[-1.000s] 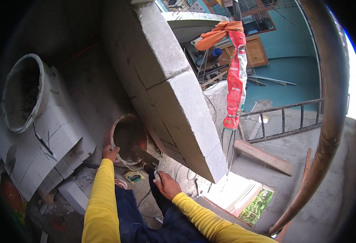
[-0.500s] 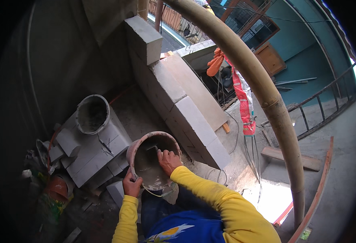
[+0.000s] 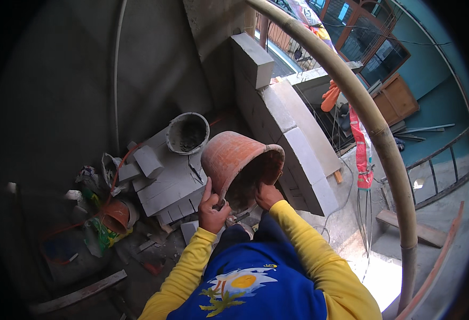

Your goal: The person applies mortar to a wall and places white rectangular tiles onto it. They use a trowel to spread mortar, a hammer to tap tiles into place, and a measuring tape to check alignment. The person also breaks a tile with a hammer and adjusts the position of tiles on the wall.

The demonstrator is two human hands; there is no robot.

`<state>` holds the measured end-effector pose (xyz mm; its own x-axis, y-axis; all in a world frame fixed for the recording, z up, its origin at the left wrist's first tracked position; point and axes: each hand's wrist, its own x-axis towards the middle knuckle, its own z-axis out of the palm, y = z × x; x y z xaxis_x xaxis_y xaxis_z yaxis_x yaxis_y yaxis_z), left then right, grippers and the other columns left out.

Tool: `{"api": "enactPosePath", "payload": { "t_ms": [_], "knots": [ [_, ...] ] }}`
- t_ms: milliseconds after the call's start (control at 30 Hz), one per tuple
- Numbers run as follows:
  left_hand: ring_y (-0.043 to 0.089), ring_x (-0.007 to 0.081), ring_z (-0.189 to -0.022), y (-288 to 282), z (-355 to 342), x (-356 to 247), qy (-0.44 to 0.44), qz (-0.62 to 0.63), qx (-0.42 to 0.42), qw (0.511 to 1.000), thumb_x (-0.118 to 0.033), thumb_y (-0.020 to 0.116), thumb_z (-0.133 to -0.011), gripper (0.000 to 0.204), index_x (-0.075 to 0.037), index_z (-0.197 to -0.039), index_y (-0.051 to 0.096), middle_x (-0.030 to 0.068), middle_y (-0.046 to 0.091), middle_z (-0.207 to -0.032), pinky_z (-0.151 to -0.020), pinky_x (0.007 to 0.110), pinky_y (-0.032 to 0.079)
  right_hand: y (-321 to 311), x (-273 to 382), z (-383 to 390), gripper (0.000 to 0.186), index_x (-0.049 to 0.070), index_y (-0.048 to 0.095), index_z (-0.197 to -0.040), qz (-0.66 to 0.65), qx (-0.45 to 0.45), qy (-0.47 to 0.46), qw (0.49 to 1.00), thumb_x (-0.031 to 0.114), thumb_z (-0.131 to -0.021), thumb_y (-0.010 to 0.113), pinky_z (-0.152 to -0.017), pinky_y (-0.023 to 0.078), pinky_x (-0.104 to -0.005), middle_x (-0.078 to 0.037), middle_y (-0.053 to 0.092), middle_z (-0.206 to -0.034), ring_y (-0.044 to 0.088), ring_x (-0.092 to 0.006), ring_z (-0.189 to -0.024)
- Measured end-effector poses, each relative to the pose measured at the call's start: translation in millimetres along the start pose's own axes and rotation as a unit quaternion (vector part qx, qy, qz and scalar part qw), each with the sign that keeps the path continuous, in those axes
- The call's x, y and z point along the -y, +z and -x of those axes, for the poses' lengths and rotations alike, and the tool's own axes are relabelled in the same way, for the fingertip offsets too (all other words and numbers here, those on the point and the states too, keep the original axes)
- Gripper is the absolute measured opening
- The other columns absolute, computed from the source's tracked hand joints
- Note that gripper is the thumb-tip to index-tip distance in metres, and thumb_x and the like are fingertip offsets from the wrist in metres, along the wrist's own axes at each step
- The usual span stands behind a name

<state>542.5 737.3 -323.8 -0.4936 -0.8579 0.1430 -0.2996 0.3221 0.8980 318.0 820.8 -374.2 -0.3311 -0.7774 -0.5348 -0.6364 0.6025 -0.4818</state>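
An orange bucket with grey smears is tipped in front of me, its mouth turned toward the right and toward my body. My left hand is closed on the rim at its lower left. Inside the lower part of the mouth, my right hand is closed, its fingertips partly hidden; what it holds there cannot be made out. The bucket's inside is dark. A second, pale bucket with grey mix in it stands on stacked pale blocks beyond my left hand.
A low wall of pale blocks runs beyond the bucket. A thick bamboo pole arches along the right. Loose blocks, another orange bucket and debris lie at left. A wooden plank is at right.
The bucket has gone from mouth-up, with wet grey mix and a metal tool in it, to tipped over. My right hand has moved to its lower rim. The view has shifted left.
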Motion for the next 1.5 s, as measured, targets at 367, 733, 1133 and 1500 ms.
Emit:
{"api": "enactPosePath", "payload": {
  "t_ms": [367, 733, 1133, 1500],
  "knots": [
    [0.059, 0.0069, -0.07, 58.1, -84.1, 25.7, -0.277, 0.265, -0.086, 0.92, -0.002, 0.068, -0.083, 0.017, -0.001, -0.1, 0.07, -0.0008, 0.065, -0.082, -0.067, 0.025, 0.049, -60.2, -58.6, -34.8, 0.059, 0.005, 0.069, -0.124, -0.284, 0.019, -0.05, 0.957, 0.057, -0.103, 0.051, -0.092, 0.053, -0.0422, -0.021, 0.073, -0.108, 0.07, -0.035, -0.102],
    [0.07, 0.0258, -0.098, 156.3, -191.8, 49.3, -0.448, 0.351, -0.142, 0.81, -0.007, 0.066, -0.087, 0.025, -0.006, -0.113, 0.066, 0.0075, 0.068, -0.107, -0.076, 0.053, 0.063, -157.7, -97.5, -146.9, 0.051, 0.002, 0.066, -0.129, -0.361, -0.049, 0.065, 0.929, 0.045, -0.103, 0.058, -0.081, 0.05, -0.0366, -0.018, 0.071, -0.1, 0.067, -0.0263, -0.09],
    [0.067, 0.0263, -0.107, 114.0, -131.1, 66.2, -0.509, 0.304, -0.203, 0.779, -0.007, 0.063, -0.091, 0.034, -0.01, -0.125, 0.062, 0.0067, 0.067, -0.119, -0.084, 0.053, 0.059, -150.0, -110.2, -318.2, 0.051, 0.011, 0.054, -0.144, -0.02, -0.261, 0.041, 0.964, 0.025, -0.096, 0.064, -0.089, 0.054, -0.0541, -0.024, 0.061, -0.119, 0.064, -0.0449, -0.109],
    [0.069, 0.0236, -0.099, 92.5, -81.0, 71.9, -0.502, 0.282, -0.184, 0.797, -0.006, 0.064, -0.089, 0.034, -0.008, -0.123, 0.065, 0.008, 0.068, -0.116, -0.077, 0.051, 0.062, -198.2, -92.2, -304.7, 0.046, 0.021, 0.058, -0.141, 0.23, -0.246, 0.079, 0.938, 0.009, -0.097, 0.057, -0.078, 0.059, -0.0436, -0.014, 0.054, -0.112, 0.065, -0.0315, -0.104]
  ]
}}
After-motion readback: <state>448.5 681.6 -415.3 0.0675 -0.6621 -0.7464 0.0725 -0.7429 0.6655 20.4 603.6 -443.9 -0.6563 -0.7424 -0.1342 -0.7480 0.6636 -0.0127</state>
